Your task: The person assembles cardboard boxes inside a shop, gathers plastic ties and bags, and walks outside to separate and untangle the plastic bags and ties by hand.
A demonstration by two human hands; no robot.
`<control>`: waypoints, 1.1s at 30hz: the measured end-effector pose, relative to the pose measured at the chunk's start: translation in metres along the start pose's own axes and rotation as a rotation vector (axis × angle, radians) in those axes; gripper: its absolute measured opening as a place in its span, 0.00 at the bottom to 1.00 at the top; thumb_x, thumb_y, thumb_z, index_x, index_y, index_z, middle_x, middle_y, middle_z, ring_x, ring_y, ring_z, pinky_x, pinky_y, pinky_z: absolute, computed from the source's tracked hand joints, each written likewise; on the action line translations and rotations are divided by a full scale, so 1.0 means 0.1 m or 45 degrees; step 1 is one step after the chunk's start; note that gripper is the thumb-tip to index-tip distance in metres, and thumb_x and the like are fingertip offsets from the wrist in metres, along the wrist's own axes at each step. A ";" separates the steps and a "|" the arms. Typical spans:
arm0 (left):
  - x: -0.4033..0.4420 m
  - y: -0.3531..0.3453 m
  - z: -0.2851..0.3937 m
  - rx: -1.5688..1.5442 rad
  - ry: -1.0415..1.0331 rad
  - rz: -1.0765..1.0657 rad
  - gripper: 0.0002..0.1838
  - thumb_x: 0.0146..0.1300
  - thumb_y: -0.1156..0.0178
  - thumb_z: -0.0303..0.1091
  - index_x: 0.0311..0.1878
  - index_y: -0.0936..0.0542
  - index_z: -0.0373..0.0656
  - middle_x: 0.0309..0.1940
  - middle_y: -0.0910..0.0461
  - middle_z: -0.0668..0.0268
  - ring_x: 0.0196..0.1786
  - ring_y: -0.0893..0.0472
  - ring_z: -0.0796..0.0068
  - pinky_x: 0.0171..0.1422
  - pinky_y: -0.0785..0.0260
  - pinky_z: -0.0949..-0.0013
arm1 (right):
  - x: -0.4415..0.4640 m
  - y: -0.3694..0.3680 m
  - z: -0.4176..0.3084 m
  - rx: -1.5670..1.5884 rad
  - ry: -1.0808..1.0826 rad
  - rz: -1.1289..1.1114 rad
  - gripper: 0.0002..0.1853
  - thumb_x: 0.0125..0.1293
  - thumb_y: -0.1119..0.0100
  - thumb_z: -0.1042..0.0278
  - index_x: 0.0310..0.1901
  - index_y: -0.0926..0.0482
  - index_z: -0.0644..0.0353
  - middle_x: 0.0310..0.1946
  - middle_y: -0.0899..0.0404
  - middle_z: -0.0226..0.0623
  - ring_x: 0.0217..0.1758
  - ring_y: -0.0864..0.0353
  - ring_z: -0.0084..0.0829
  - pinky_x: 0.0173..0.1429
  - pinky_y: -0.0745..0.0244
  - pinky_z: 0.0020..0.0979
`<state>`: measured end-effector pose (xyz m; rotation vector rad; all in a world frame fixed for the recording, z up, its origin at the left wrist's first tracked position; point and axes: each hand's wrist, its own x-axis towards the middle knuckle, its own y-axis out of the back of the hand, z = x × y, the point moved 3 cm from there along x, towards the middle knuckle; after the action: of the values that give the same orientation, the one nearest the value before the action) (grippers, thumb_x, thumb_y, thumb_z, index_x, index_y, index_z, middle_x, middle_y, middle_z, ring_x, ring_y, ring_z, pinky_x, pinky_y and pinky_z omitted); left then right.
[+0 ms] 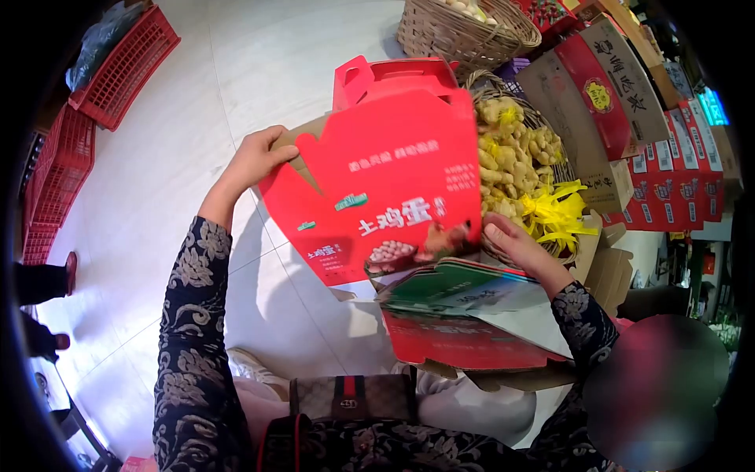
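A red cardboard egg box with a cut-out handle top stands partly opened out in front of me. It carries white lettering and pictures of eggs and a hen. My left hand is closed on its upper left edge, thumb on the near side. At its lower right edge my right hand grips the cardboard, some fingers hidden. Below that, near my right wrist, lie folded flat cartons, a green one over a red one.
A wicker basket of ginger with a yellow ribbon bow stands right of the box. Behind it is another wicker basket. Red printed boxes fill the right. Red plastic crates line the left; a person's shoes show there.
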<state>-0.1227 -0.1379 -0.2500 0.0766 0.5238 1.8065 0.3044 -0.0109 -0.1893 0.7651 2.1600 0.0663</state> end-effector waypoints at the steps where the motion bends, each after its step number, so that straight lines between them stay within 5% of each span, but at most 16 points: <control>1: 0.01 0.05 -0.13 0.015 0.046 0.000 0.13 0.56 0.38 0.36 0.39 0.23 0.37 0.29 0.21 0.63 0.33 0.25 0.77 0.42 0.32 0.70 | -0.01 0.05 0.01 -0.063 -0.062 -0.015 0.33 0.67 0.55 0.45 0.65 0.42 0.60 0.58 0.33 0.39 0.57 0.31 0.29 0.61 0.36 0.31; 3: -0.01 0.20 -0.41 0.058 0.151 0.005 0.14 0.57 0.39 0.37 0.41 0.23 0.37 0.30 0.21 0.62 0.34 0.24 0.75 0.42 0.32 0.70 | -0.04 0.10 0.06 -0.008 -0.172 -0.102 0.39 0.61 0.56 0.33 0.64 0.39 0.58 0.55 0.30 0.39 0.55 0.30 0.31 0.57 0.35 0.29; 10: -0.07 0.42 -0.98 0.154 0.293 0.046 0.14 0.58 0.39 0.38 0.41 0.23 0.36 0.30 0.21 0.67 0.34 0.26 0.79 0.42 0.32 0.72 | -0.11 0.11 -0.13 -0.192 0.024 -0.390 0.38 0.62 0.55 0.35 0.61 0.35 0.63 0.53 0.28 0.41 0.57 0.31 0.31 0.62 0.39 0.30; 14: -0.07 0.41 -1.04 0.174 0.299 0.066 0.15 0.58 0.38 0.39 0.42 0.23 0.37 0.31 0.21 0.67 0.33 0.25 0.78 0.42 0.32 0.72 | -0.42 0.13 -0.37 -0.344 0.230 -0.596 0.46 0.58 0.48 0.35 0.66 0.46 0.64 0.64 0.41 0.41 0.66 0.42 0.34 0.68 0.49 0.30; 19: -0.07 0.45 -1.06 0.157 0.336 0.025 0.17 0.56 0.38 0.40 0.44 0.23 0.36 0.33 0.19 0.59 0.37 0.22 0.70 0.45 0.31 0.68 | -1.01 -0.07 -0.52 -0.177 0.003 -1.160 0.67 0.35 0.25 0.40 0.69 0.59 0.64 0.69 0.55 0.43 0.71 0.55 0.33 0.71 0.58 0.32; 22: -0.06 0.45 -1.09 0.125 0.337 0.030 0.17 0.57 0.39 0.40 0.43 0.23 0.36 0.32 0.20 0.60 0.35 0.22 0.72 0.44 0.31 0.69 | -1.37 -0.33 -0.62 -0.308 0.181 -1.295 0.65 0.35 0.25 0.44 0.69 0.58 0.62 0.69 0.55 0.45 0.71 0.54 0.36 0.71 0.56 0.33; 25: -0.04 0.45 -1.14 0.099 0.366 -0.015 0.16 0.57 0.39 0.39 0.42 0.23 0.36 0.31 0.21 0.62 0.34 0.24 0.75 0.43 0.32 0.70 | -1.59 -0.54 -0.78 -0.923 0.170 -1.100 0.56 0.39 0.27 0.53 0.68 0.51 0.61 0.67 0.51 0.50 0.70 0.49 0.43 0.69 0.50 0.35; 29: -0.07 0.49 -1.03 0.163 0.157 -0.067 0.14 0.58 0.40 0.37 0.41 0.23 0.36 0.30 0.21 0.64 0.34 0.25 0.77 0.44 0.32 0.71 | -1.55 -0.37 -0.54 -0.825 0.245 -0.663 0.39 0.47 0.33 0.64 0.63 0.39 0.61 0.60 0.35 0.50 0.63 0.36 0.47 0.65 0.41 0.37; 33: -0.17 0.73 -0.62 0.202 0.194 -0.116 0.13 0.59 0.40 0.35 0.43 0.23 0.36 0.31 0.21 0.66 0.35 0.25 0.78 0.45 0.32 0.72 | -1.55 -0.01 -0.39 -0.821 0.128 -0.413 0.35 0.50 0.38 0.68 0.62 0.37 0.62 0.52 0.28 0.50 0.55 0.27 0.45 0.58 0.32 0.34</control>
<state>-0.2030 -0.1881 -0.2731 0.0233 0.7676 1.6881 0.3493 -0.0883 -0.0572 0.0412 2.1389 0.6076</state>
